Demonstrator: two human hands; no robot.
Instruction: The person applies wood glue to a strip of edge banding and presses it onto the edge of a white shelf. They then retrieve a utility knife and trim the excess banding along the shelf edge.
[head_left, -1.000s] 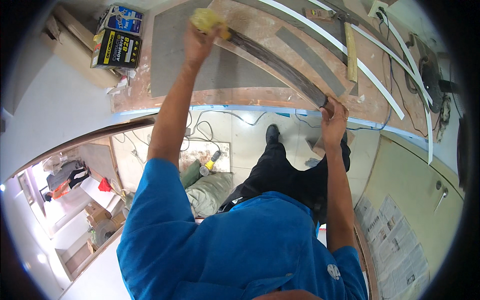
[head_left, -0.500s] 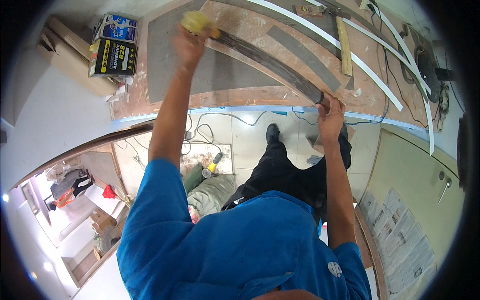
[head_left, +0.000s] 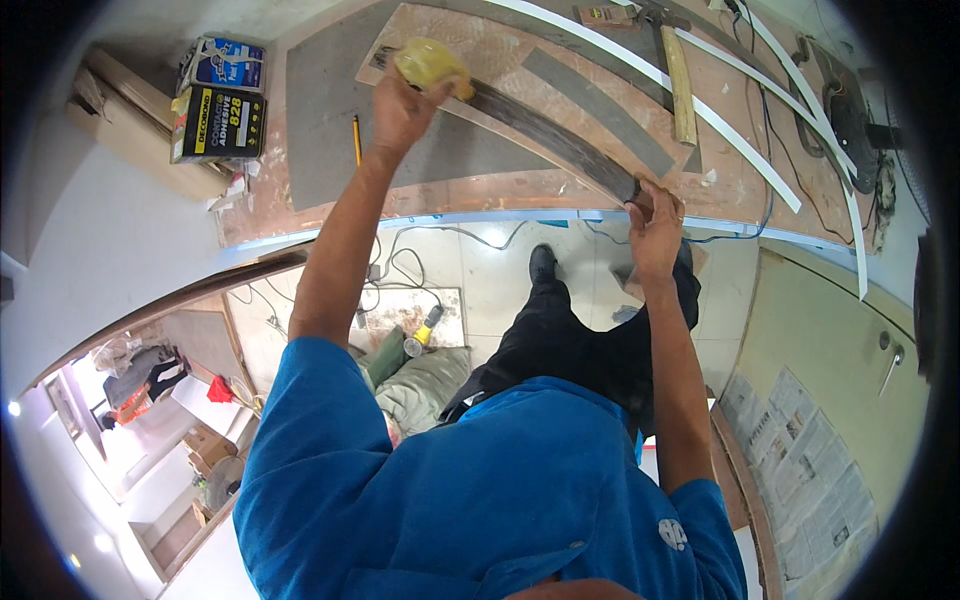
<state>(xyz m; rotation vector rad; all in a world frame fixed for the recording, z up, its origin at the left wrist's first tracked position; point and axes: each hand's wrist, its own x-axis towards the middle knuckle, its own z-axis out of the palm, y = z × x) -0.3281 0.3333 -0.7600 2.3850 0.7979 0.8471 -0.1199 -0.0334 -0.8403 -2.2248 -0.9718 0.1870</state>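
My left hand [head_left: 398, 112] is closed on a crumpled yellow pad [head_left: 430, 62], perhaps cloth or plastic, over the upper end of a long, curved, dark grey strip [head_left: 537, 125]. My right hand [head_left: 655, 228] grips the strip’s lower end near the bench’s front edge. The strip lies along the edge of a pale wooden board [head_left: 460, 30], beside a shorter grey curved piece [head_left: 598, 112]. A pencil [head_left: 357, 142] lies on the grey sheet [head_left: 323, 120] left of my left hand. Farther right are a hammer [head_left: 682, 90] and several white strips [head_left: 745, 152].
A black box [head_left: 217, 122], a blue container [head_left: 228, 62] and cardboard [head_left: 120, 140] stand at the left. Below the bench are a yellow power tool [head_left: 425, 330], cables and sacks [head_left: 420, 385]. A green door [head_left: 810, 340] is at right. Another person [head_left: 135, 400] appears in the space at lower left.
My left hand and the yellow pad have shifted down and slightly rightward over the last half second; the pencil has come into sight beside them. My right hand still grips the strip’s end.
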